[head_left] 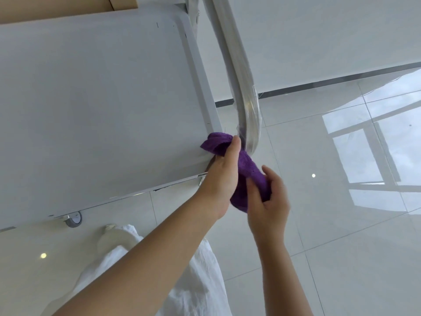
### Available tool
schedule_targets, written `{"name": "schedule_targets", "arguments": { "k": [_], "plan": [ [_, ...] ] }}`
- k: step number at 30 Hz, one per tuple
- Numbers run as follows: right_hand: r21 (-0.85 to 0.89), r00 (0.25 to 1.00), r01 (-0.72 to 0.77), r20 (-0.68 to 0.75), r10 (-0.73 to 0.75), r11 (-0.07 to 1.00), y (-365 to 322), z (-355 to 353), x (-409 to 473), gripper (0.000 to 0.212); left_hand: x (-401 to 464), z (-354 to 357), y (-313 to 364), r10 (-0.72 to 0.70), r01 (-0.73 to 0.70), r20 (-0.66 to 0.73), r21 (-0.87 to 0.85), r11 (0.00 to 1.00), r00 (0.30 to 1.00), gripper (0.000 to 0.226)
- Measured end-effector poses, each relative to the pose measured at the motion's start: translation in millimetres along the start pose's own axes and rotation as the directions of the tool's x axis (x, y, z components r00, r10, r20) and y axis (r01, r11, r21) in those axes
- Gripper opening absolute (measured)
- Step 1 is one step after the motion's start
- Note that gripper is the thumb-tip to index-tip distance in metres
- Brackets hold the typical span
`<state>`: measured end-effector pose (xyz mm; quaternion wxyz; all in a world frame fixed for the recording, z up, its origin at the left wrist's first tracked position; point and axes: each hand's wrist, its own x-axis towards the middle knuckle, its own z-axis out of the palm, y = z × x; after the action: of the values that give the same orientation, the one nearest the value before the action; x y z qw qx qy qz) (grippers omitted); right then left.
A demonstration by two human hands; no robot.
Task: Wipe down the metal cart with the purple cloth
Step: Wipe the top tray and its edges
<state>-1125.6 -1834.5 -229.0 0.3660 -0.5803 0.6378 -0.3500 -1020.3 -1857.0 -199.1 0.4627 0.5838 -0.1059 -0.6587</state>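
**Me:** While my fingers are curled round the purple cloth [248, 169], neither hand is slack. My left hand [222, 173] grips the upper part of the roll, thumb tip up by the cart's corner; my right hand [268, 197] pinches the lower end, fingers folded over it.

**Helper:** Which way does the cloth lie?

**Me:** It is bunched into a roll, its long axis running from about eleven o'clock, at the cart, down to five o'clock, towards me. The top end touches the near right corner of the metal cart [91, 99].

**Helper:** And the cart from your fingers?

**Me:** The flat white top spreads away at ten o'clock from my left hand. The shiny handle bar [241, 71], wrapped in clear film, rises at twelve o'clock, just beside my left thumb. My left hand is the nearer one to both; my right sits off the cart, over the floor tiles [341, 224].

**Helper:** So what next?

**Me:** I judge the left hand would lead the wipe, either across the top or up the bar. A caster [74, 218] shows below the near edge.
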Motion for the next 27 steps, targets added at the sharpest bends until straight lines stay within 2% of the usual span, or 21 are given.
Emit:
{"name": "schedule_targets", "arguments": {
  "k": [2,4,5,7,9,10,12,14,16,17,20,22,24,27],
  "plan": [
    [-0.162,0.963,0.223,-0.116,-0.243,0.961,0,-9,14,0.029,-1,-10,1,0.044,-0.047,0.05,0.061,0.997,0.998,0.032],
    [-0.225,0.916,0.318,-0.177,-0.359,0.921,-1,-5,26,0.031,-2,-24,1,0.127,-0.136,0.06,0.191,0.972,0.99,0.031],
    [-0.235,0.918,0.287,-0.209,-0.337,0.929,-3,3,32,0.036,-3,-30,2,0.173,-0.179,0.044,0.245,0.953,0.984,0.032],
    [-0.187,0.958,0.072,-0.26,-0.12,0.98,-17,23,39,0.052,2,-40,0,0.238,-0.233,0.024,0.331,0.914,0.971,0.04],
    [-0.014,0.958,-0.179,-0.232,0.171,0.984,-33,41,39,0.064,3,-41,0,0.306,-0.287,0.023,0.421,0.86,0.952,0.051],
    [0.138,0.948,-0.24,-0.181,0.263,0.961,-38,49,37,0.065,4,-41,0,0.351,-0.316,0.004,0.442,0.84,0.937,0.046],
    [0.389,0.943,-0.259,-0.099,0.319,0.884,-45,61,30,0.07,4,-41,5,0.41,-0.34,-0.055,0.465,0.817,0.911,0.034],
    [0.429,0.96,-0.214,-0.076,0.271,0.878,-47,68,23,0.092,10,-45,12,0.433,-0.338,-0.071,0.516,0.787,0.899,0.039],
    [0.37,0.969,-0.175,-0.1,0.226,0.913,-49,71,24,0.106,19,-50,21,0.436,-0.322,-0.065,0.578,0.75,0.898,0.048],
    [0.317,0.969,-0.151,-0.142,0.204,0.936,-51,71,29,0.104,24,-53,26,0.435,-0.318,-0.052,0.606,0.729,0.899,0.052],
    [0.062,0.951,-0.073,-0.297,0.088,0.995,-53,69,47,0.085,36,-60,35,0.437,-0.329,0.003,0.663,0.673,0.899,0.055],
    [-0.038,0.946,-0.003,-0.323,-0.009,0.999,-56,66,53,0.076,41,-68,37,0.443,-0.33,0.024,0.704,0.629,0.896,0.054],
    [-0.081,0.941,0.013,-0.336,-0.04,0.997,-61,66,55,0.072,48,-78,41,0.477,-0.327,0.052,0.792,0.516,0.877,0.049],
    [-0.12,0.929,-0.005,-0.367,-0.04,0.993,-67,69,58,0.071,69,-93,44,0.618,-0.389,0.149,0.88,0.274,0.772,0.04]
  ]
}}
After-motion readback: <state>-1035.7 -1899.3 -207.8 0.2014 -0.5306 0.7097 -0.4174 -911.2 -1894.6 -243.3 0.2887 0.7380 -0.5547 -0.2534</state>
